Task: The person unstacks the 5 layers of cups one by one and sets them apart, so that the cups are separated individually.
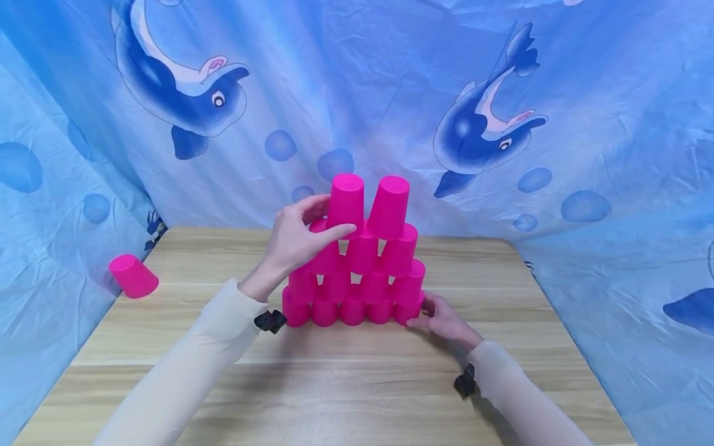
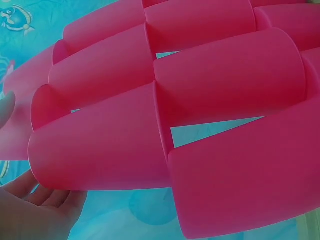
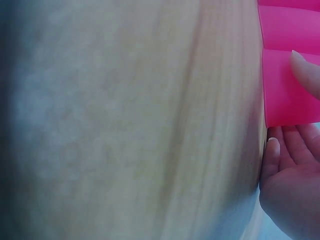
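Note:
My left hand [image 1: 298, 238] holds an upside-down pink cup [image 1: 347, 198] at the top left of a stepped wall of pink cups, thumb across its front. The cup's lower rim is at the tops of the row below. Beside it stands another top-row cup [image 1: 393, 207], leaning slightly. In the left wrist view, the thumb [image 2: 6, 107] lies on the held cup [image 2: 17, 135]. Low on the other side, my right hand [image 1: 443, 322] holds the bottom-right corner cup [image 1: 407, 311], thumb in front. Its fingers [image 3: 297, 142] go round the cup's outer side, their tips hidden.
A lone pink cup [image 1: 134, 276] leans near the left edge of the wooden table [image 1: 334, 390]. Blue cloth [image 1: 357, 93] printed with dolphins hangs behind and at both sides. Several cups form the middle rows [image 1: 361, 254] of the wall.

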A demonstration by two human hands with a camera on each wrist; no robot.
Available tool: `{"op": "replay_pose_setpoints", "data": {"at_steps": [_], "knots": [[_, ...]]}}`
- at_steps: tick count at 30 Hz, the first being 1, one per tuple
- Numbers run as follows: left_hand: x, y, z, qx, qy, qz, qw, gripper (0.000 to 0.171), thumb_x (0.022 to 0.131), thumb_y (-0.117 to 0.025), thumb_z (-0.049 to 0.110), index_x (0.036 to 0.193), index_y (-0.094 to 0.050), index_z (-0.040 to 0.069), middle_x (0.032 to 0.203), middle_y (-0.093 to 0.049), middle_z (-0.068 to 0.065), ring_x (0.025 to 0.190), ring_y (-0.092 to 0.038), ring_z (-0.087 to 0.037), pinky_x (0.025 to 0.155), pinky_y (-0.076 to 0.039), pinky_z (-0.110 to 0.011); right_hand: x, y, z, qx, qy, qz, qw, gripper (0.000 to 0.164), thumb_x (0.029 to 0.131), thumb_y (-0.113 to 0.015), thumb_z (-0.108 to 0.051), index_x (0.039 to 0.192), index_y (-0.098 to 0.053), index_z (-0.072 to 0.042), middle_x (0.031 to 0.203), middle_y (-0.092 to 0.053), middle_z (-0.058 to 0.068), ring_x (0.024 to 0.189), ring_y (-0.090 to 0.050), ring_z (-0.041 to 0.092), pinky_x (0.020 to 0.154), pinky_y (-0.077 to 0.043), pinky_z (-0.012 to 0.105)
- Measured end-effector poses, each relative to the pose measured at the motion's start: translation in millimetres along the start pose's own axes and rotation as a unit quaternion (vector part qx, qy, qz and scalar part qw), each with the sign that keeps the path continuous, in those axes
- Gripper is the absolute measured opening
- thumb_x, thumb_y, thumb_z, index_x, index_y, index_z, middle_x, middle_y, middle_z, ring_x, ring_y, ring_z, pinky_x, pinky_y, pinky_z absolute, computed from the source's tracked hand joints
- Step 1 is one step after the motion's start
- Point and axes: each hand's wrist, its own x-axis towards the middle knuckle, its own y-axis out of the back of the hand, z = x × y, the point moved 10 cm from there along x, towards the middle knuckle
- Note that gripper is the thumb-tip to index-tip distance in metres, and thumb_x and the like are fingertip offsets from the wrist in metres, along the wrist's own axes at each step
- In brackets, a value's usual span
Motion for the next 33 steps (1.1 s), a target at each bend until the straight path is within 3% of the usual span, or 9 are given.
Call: {"op": "replay_pose_setpoints", "data": {"at_steps": [12,19,26,33], "knots": [[-0.3,-1.3,0.4,-0.009,0.007,-0.003,0.9999,0.062,0.073,-0.081,0.044,0.126,-0.061,0.017,0.105,-0.064,0.008,0.092,-0.062,-0.011,0.080,-0.052,-0.030,-0.7,-0.3,-0.2,-0.008,-0.002,-0.002,1.000,0.057,0.078,-0.079,-0.011,0.130,-0.055,-0.014,0.121,-0.060,0.003,0.111,-0.054,0.026,0.096,-0.041,0.050],[0.0,-2.6,1.4,-0.008,0.007,-0.006,0.9999,0.063,0.073,-0.081,0.045,0.126,-0.061,0.017,0.105,-0.065,0.008,0.092,-0.062,-0.010,0.079,-0.052,-0.030,-12.1,-3.0,-32.9,-0.006,0.008,-0.020,1.000,0.052,0.081,-0.076,-0.006,0.128,-0.056,-0.009,0.121,-0.060,0.005,0.112,-0.055,0.027,0.097,-0.039,0.054],[2.2,-1.8,4.0,-0.018,0.005,-0.004,0.9998,0.063,0.073,-0.081,0.044,0.125,-0.061,0.016,0.105,-0.065,0.006,0.091,-0.063,-0.012,0.079,-0.052,-0.031,-10.7,-1.3,-32.7,-0.001,0.000,-0.017,1.000,0.053,0.080,-0.077,-0.006,0.128,-0.056,-0.010,0.120,-0.060,0.004,0.111,-0.054,0.027,0.097,-0.040,0.053],[0.9,-2.2,5.6,-0.026,0.015,-0.008,0.9995,0.059,0.076,-0.082,0.032,0.127,-0.060,0.012,0.108,-0.066,-0.002,0.095,-0.063,-0.017,0.082,-0.051,-0.032,-9.9,-2.5,-30.2,0.000,-0.001,-0.020,1.000,0.055,0.080,-0.077,-0.007,0.130,-0.055,-0.011,0.121,-0.060,0.005,0.113,-0.054,0.028,0.097,-0.040,0.053]]}}
